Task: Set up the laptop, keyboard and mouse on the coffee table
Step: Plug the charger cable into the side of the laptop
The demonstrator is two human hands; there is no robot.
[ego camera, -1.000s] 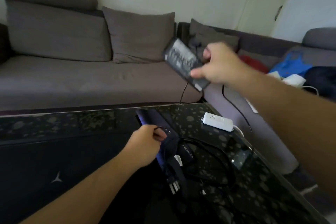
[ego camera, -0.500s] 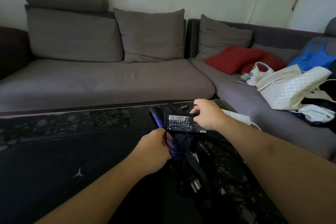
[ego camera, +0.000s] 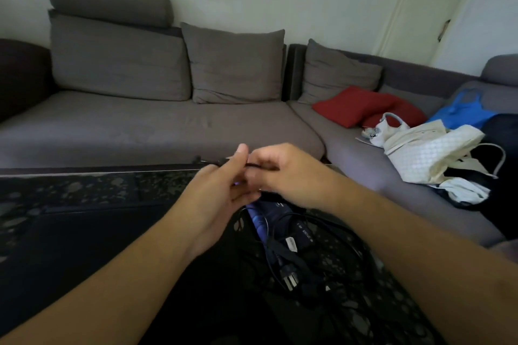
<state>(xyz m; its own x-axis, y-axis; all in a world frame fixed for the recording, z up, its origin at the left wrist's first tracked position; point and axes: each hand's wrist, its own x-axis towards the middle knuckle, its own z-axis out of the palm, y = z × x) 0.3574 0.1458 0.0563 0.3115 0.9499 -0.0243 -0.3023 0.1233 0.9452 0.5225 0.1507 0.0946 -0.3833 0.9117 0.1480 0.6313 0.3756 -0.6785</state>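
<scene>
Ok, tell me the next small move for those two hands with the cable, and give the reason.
Probably draw the thin black cable out between the two hands to free its end. Both the left hand and the right hand pinch it above the coffee table, while the rest lies tangled with the plug and power adapter below, so it looks unready to connect.
</scene>
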